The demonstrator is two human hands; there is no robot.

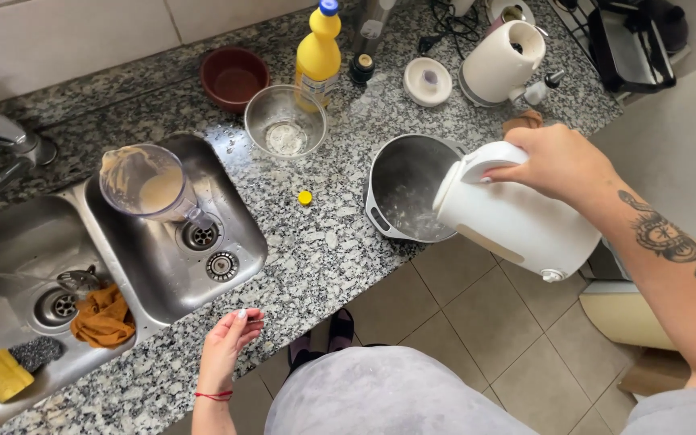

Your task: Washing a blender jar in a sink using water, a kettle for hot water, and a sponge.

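The speckled granite surface (316, 242) carries a double steel sink (239, 266) at its left, where a smeared blender jug (148, 184) stands in the smaller basin, apparently parked for washing. The white electric kettle (509, 217) is tipped spout-down over the grey pot (408, 189) at the surface's front edge, so its water falls inside. The right hand (557, 161) grips the kettle's handle closed; the left hand (231, 334) rests loosely open on the edge, holding nothing. A small yellow cap (305, 197) lies loose beside the pot.

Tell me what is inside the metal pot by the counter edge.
The metal pot holds a shallow pool of bubbly water. The tilted white kettle, gripped by the right hand, covers the pot's right rim and part of its bottom there.
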